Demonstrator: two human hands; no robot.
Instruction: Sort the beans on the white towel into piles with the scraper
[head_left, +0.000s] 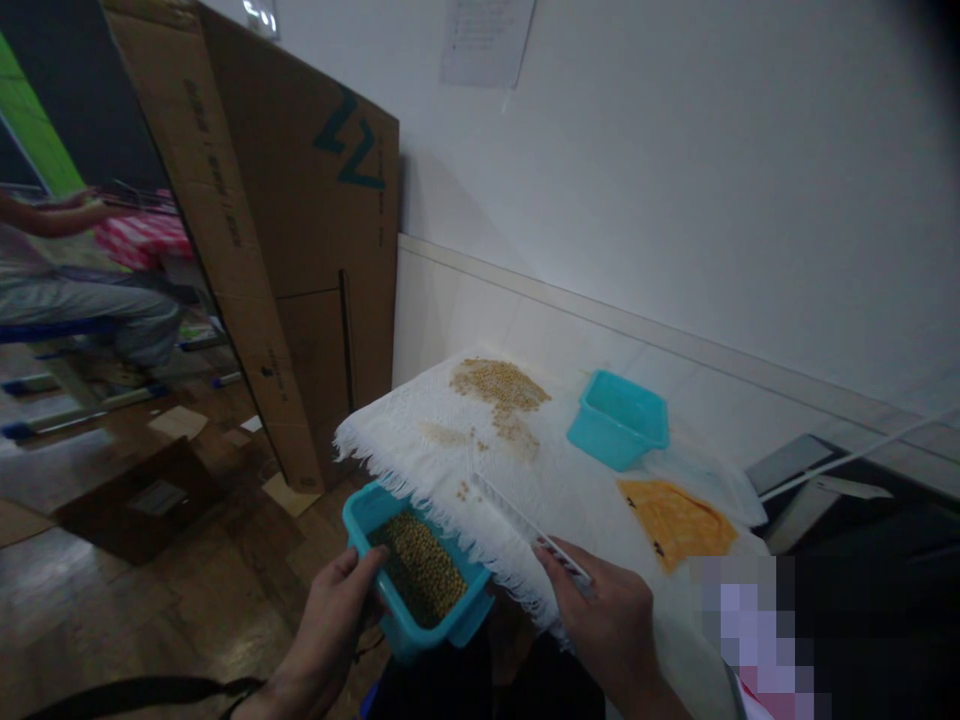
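Observation:
My left hand [336, 610] grips the near left rim of a teal plastic tub [411, 648], thumb over the edge. Small round yellowish beans [426, 562] lie inside it, and the tub is held just below the table's fringed cloth edge. In my right hand [611, 620] is a long thin white strip [525, 528] with slots along its side; its exact kind is unclear. The strip's far end rests on or just over the white cloth [405, 415], by a few stray beans [463, 491]. Farther back on the cloth sits a bean pile [501, 385].
A second teal tub [621, 420] stands at the table's back right, near an orange cloth [679, 522]. Behind the table runs a white wall [675, 180]. A tall cardboard box [300, 230] stands to the left, and beyond it a person [82, 290] is seated.

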